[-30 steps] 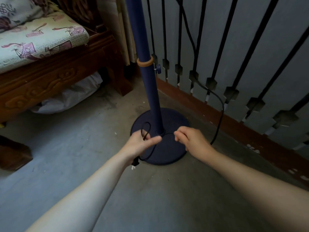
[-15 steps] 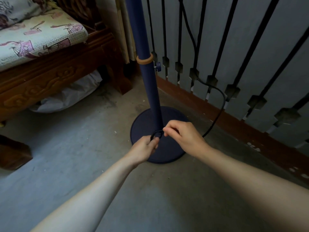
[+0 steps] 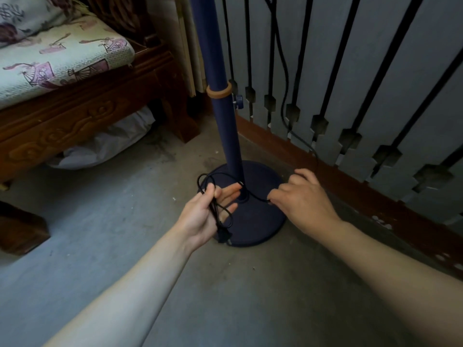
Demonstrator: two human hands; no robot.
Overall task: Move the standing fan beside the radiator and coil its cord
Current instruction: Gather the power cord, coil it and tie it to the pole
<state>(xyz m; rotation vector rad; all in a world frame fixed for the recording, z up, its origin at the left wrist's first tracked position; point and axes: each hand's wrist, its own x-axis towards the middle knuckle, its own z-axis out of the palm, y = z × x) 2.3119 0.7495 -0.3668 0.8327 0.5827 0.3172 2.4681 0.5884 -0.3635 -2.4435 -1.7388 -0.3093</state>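
Coiling is under way. The left hand (image 3: 205, 216) loosely cups several loops of cord (image 3: 215, 209), plug (image 3: 222, 237) dangling; the right hand (image 3: 300, 199) pinches the free run. Behind them stands the fan (image 3: 226, 136), beside the radiator (image 3: 325, 96). Next, probably: lay another loop into the left palm.

The navy fan (image 3: 226, 136) stands upright beside the grey radiator (image 3: 325, 78), its black cord (image 3: 258, 197) (partly looped) draped over its base.

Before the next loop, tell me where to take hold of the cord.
Pinch the taut span of the cord just left of the right hand, coming from above. It runs clear over the base there, between the pole and the fingers, so nothing blocks a pinch.
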